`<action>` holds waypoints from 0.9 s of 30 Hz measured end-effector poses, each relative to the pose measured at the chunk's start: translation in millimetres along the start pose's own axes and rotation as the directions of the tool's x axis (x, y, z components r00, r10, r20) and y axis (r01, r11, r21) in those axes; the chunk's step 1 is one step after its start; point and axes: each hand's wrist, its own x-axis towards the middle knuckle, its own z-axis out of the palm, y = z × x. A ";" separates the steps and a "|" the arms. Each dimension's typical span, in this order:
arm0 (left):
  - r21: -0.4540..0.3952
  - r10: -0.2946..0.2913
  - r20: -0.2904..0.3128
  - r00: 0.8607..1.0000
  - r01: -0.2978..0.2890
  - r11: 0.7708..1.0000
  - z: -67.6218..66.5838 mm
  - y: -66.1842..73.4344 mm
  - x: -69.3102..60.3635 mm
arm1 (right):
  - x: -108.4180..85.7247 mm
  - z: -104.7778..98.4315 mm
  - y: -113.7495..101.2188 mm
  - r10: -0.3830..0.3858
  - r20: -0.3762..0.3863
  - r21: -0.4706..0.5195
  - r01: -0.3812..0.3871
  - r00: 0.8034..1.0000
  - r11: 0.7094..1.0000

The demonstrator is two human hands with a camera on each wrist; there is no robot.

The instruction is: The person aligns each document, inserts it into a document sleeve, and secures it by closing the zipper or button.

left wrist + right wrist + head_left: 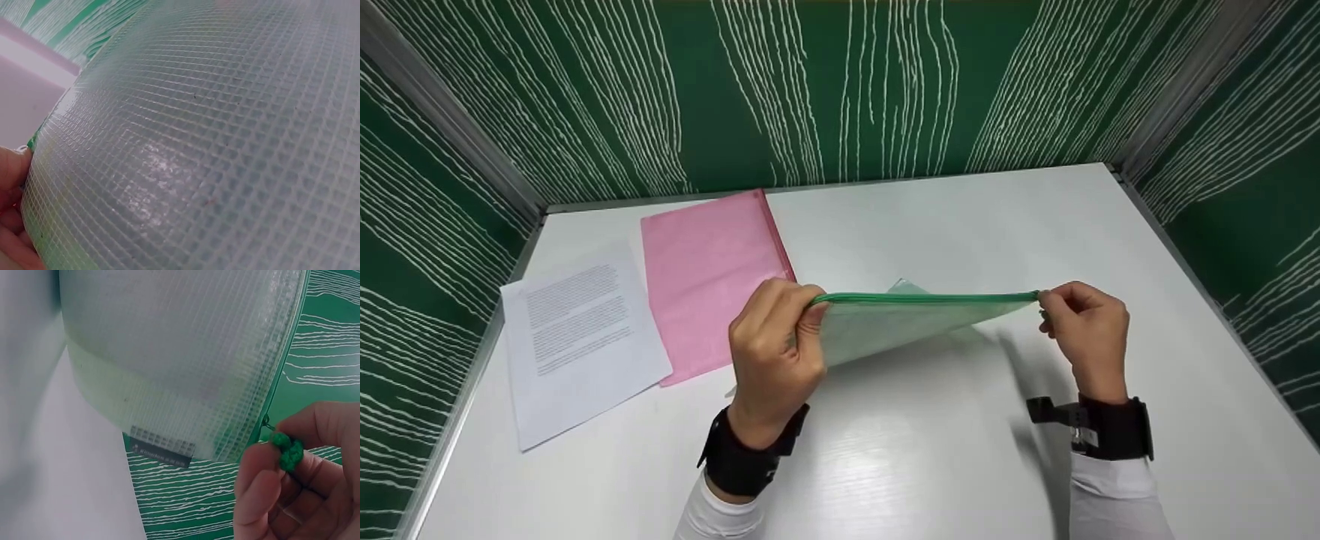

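Observation:
A translucent green mesh pouch [885,330] with a green zip edge hangs raised between both hands. At the zip's left end, my left hand [776,349] grips the edge with curled fingers. My right hand [1086,330] pinches the other end; in the right wrist view its fingers hold a green knotted pull [289,453] beside the zip's end. A dark label [162,449] shows near that corner of the pouch. The mesh surface [197,140] fills most of the left wrist view, with part of a hand [14,208] at its left edge.
On the white table [930,465], a pink zip pouch [709,277] lies behind and left of my left hand. Printed white sheets [585,337] lie farther left, beside the pink pouch. Green walls [825,90] with white wavy lines stand around the table.

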 end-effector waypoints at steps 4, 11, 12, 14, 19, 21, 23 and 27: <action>-0.001 -0.007 -0.005 1.000 0.007 1.000 -0.6 -0.3 0.3 | 0.0 -0.5 -0.2 0.005 -0.004 -0.006 -0.005 1.000 1.000; 0.009 -0.006 -0.003 1.000 0.007 1.000 -0.4 -0.4 0.5 | -0.9 -1.6 -0.9 0.001 0.002 -0.009 -0.001 1.000 1.000; 0.010 -0.006 -0.004 1.000 0.006 1.000 -0.3 -0.6 0.5 | -1.0 -1.7 -0.8 0.002 0.001 -0.007 -0.002 1.000 1.000; 0.010 -0.004 -0.007 1.000 0.004 1.000 -0.4 -0.6 0.5 | -0.8 -1.8 -0.7 0.008 0.000 -0.004 -0.008 1.000 1.000; 0.014 0.000 -0.009 1.000 0.000 1.000 -0.5 -0.6 0.3 | 0.1 -2.2 0.9 0.010 -0.010 -0.002 -0.010 1.000 1.000; 0.014 0.000 -0.007 1.000 0.000 1.000 -0.6 -0.5 0.3 | 0.2 -2.3 1.4 0.009 -0.016 -0.003 -0.009 1.000 1.000; 0.014 0.000 -0.006 1.000 0.000 1.000 -0.6 -0.5 0.3 | 0.4 -2.4 1.7 0.007 -0.021 -0.005 -0.007 1.000 1.000; 0.010 -0.002 -0.003 1.000 0.002 1.000 -0.2 -0.3 0.3 | 0.6 -2.6 1.8 0.005 -0.018 -0.007 -0.006 1.000 1.000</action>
